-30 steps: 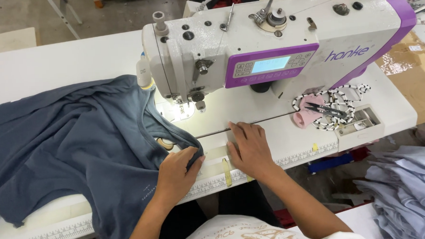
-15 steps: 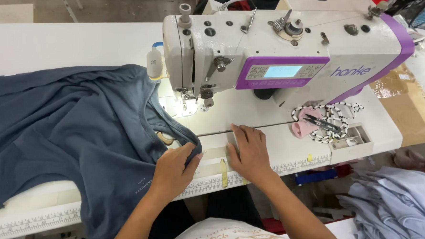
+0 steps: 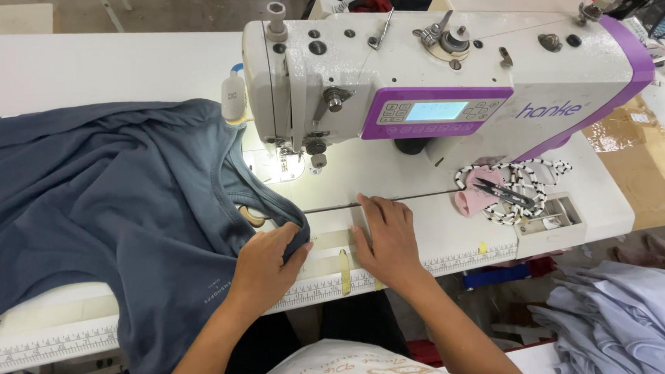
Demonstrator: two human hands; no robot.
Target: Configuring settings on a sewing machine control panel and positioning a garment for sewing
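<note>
Currently the left hand pinches a folded edge of the dark blue-grey knit garment, fingers curled round the cloth near the table's front edge. The right hand lies flat just to the right of it, fingers together and pressed on the bare white tabletop, holding nothing. The garment spreads over the left half of the table, one edge running up toward the lit needle area of the white and purple sewing machine.

Much of the cloth hangs off the near edge, so its weight could drag the pinched edge out of line; a loose fold might also creep under the needle, I judge.

To the right of the right hand, small black scissors rest on a pink scrap with a black-and-white cord. A printed ruler strip runs along the table's near edge. Cardboard lies at the far right, and a heap of pale blue cloth sits low on the right, off the table.
</note>
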